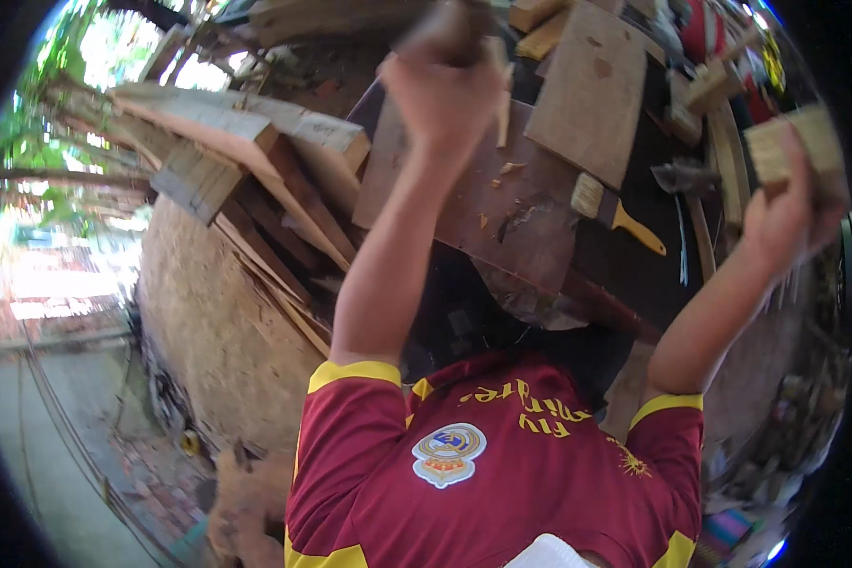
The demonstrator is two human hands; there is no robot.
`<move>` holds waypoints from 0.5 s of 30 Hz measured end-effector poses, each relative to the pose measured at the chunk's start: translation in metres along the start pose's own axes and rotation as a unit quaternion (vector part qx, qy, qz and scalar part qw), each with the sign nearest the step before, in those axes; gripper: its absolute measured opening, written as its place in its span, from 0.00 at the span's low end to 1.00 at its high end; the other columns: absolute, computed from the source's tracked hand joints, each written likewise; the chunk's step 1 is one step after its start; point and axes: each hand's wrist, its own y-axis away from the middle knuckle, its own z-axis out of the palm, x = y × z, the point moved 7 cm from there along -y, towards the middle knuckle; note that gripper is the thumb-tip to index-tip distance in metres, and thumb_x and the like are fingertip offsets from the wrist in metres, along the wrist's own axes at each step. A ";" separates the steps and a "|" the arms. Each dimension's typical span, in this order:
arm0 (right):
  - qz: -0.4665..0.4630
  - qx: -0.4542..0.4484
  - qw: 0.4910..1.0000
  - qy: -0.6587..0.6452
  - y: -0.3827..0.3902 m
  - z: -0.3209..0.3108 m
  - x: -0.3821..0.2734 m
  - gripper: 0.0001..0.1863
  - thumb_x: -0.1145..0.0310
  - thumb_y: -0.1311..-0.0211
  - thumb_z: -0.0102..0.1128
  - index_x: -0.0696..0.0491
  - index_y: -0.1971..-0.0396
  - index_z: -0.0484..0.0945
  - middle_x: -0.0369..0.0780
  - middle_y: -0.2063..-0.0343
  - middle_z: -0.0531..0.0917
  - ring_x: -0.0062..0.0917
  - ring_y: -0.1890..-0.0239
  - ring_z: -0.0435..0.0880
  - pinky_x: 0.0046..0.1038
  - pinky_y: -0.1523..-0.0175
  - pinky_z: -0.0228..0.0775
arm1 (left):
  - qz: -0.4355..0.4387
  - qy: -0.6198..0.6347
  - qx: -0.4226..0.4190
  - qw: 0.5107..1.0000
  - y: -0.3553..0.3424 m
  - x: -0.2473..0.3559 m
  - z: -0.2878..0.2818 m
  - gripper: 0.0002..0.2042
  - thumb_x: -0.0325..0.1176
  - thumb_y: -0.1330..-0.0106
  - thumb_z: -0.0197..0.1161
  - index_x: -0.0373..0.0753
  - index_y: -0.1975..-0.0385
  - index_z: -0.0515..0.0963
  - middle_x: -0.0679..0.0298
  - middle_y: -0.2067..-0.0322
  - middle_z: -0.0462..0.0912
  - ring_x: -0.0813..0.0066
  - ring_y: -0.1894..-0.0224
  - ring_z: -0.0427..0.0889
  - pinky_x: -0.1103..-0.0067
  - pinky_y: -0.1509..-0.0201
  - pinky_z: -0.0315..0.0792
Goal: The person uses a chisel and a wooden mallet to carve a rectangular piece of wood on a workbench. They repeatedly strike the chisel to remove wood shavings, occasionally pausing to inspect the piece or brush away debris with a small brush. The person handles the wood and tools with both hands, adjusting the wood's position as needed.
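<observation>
My left hand (450, 99) is raised at the upper middle, closed round a dark brown piece (452, 33). Motion smears that piece, so its kind is unclear. Beside this hand stands a thin pale wood strip (505, 109). Out to the right, my right hand (784, 222) grips a pale wooden block (793, 150) from below, with a finger along its face. Between my arms is a brown work table (502, 213) with some wood shavings on it. A flat brush (639, 233) with a yellow handle lies there, near a flat wooden board (592, 85).
Long timber beams (256, 133) lean at the left, next to a big rounded tan surface (208, 303). Wood pieces (705, 90) and a dark metal part (683, 177) lie at the right. Another pale offcut (544, 36) sits at the table's far side.
</observation>
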 end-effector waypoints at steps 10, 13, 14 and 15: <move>-0.093 -0.380 0.870 0.300 0.086 0.049 0.009 0.43 0.68 0.55 0.73 0.62 0.38 0.60 0.53 0.43 0.69 0.42 0.40 0.68 0.38 0.35 0.57 | -0.020 -0.094 0.011 0.995 0.010 0.006 0.005 0.09 0.39 0.63 0.65 0.40 0.84 0.80 0.51 0.82 0.79 0.50 0.75 0.80 0.65 0.70 0.76; -0.014 -0.229 0.933 0.279 0.044 0.019 -0.004 0.40 0.72 0.56 0.72 0.62 0.41 0.63 0.51 0.45 0.71 0.41 0.43 0.71 0.38 0.38 0.63 | 0.002 -0.082 -0.011 0.997 0.017 0.011 0.016 0.08 0.38 0.63 0.65 0.41 0.84 0.79 0.52 0.83 0.78 0.51 0.76 0.80 0.65 0.70 0.76; -0.010 -0.195 0.962 0.191 0.032 0.010 -0.002 0.40 0.72 0.57 0.73 0.61 0.42 0.63 0.50 0.47 0.71 0.40 0.45 0.72 0.38 0.41 0.67 | 0.000 -0.107 -0.024 0.994 0.020 0.010 0.019 0.09 0.38 0.64 0.66 0.41 0.84 0.78 0.53 0.84 0.78 0.51 0.77 0.80 0.65 0.70 0.76; -0.006 -0.154 0.983 0.104 0.023 0.003 -0.004 0.40 0.72 0.59 0.74 0.61 0.44 0.64 0.49 0.49 0.72 0.40 0.48 0.73 0.38 0.43 0.71 | 0.000 -0.105 -0.022 0.994 0.021 0.009 0.019 0.09 0.38 0.64 0.66 0.42 0.84 0.78 0.53 0.84 0.78 0.51 0.77 0.80 0.65 0.71 0.76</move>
